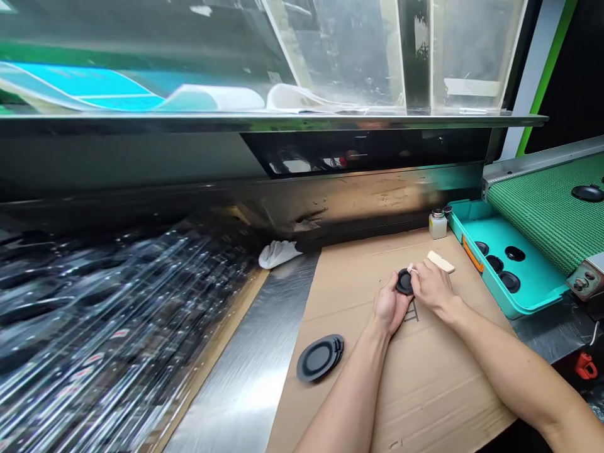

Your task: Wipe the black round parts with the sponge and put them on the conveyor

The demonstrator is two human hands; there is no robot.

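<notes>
Black disc (404, 282) in left grip (389, 306), right grip (431, 287) at its edge

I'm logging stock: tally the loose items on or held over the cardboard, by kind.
Black rounded pieces: 2, one in the left hand
Small white wad, right hand: 1
Cream flat block: 1
White metal-capped bottle: 1
Total: 5

A small white bottle (438, 226) with a metallic cap stands at the far right corner of the cardboard sheet (425, 390). Just past that sheet's right edge is a teal tray (542, 277) with an orange latch (472, 253), the green conveyor belt (557, 189) partly above it. A crumpled white cloth (278, 253) lies near the sheet's far left corner. Curled papers (212, 97) rest along the shelf's (283, 122) front edge; a red object (586, 365) sits beyond the tray's near right corner.
</notes>
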